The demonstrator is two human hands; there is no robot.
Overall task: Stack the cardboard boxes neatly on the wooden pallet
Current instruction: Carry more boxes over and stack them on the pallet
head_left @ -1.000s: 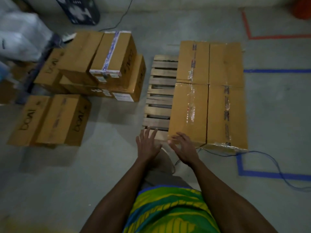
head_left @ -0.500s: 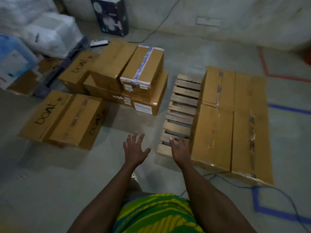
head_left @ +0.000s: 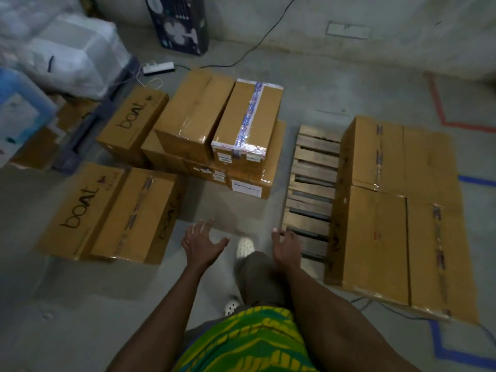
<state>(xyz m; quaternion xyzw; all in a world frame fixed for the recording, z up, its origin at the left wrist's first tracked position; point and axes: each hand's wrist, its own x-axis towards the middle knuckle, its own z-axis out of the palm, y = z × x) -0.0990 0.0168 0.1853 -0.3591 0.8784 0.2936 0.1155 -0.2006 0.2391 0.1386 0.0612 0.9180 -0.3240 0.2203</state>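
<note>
The wooden pallet (head_left: 311,183) lies on the floor at right, its left strip of slats bare. Several taped cardboard boxes (head_left: 397,210) cover the rest of it in one flat layer. More boxes stand on the floor to the left: a two-layer pile (head_left: 217,135) at centre and two side-by-side "boAt" boxes (head_left: 107,210) nearer me. My left hand (head_left: 201,241) hovers open with fingers spread over bare floor. Beside the pallet's near left corner, my right hand (head_left: 285,247) is open and holds nothing.
White wrapped bundles (head_left: 61,49) and a blue bin (head_left: 18,114) crowd the far left. A dark printed box (head_left: 178,22) and a power strip (head_left: 158,67) with cables sit by the back wall. My foot (head_left: 244,247) steps on the floor between pile and pallet. A cable trails by the pallet's near edge.
My view has swung left and back from the pallet toward the floor boxes. Both hands have come off the near pallet box and now hover over the floor.
</note>
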